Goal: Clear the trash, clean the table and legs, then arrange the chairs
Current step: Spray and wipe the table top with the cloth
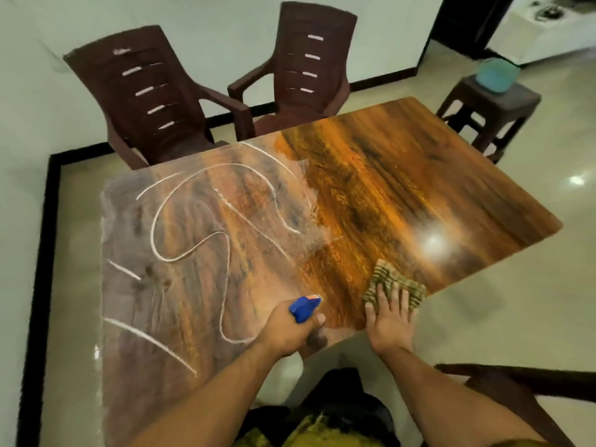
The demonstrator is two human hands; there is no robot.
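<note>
A glossy wooden table (387, 188) fills the middle of the view. Its left half looks dull and carries curved white streaks (193, 240); the right half shines. My left hand (290, 327) grips a spray bottle with a blue trigger head (304, 307) over the near edge of the table. My right hand (390, 314) lies flat, fingers spread, pressing a striped green-brown cloth (395, 282) onto the tabletop near its front edge. Two dark brown plastic armchairs (151, 101) (309, 59) stand at the far side of the table.
A dark stool (490, 108) carrying a light blue container (496, 74) stands off the table's far right corner. Another dark chair (516, 391) shows at the lower right beside me. A white wall runs behind the chairs, and a doorway opens at the top right.
</note>
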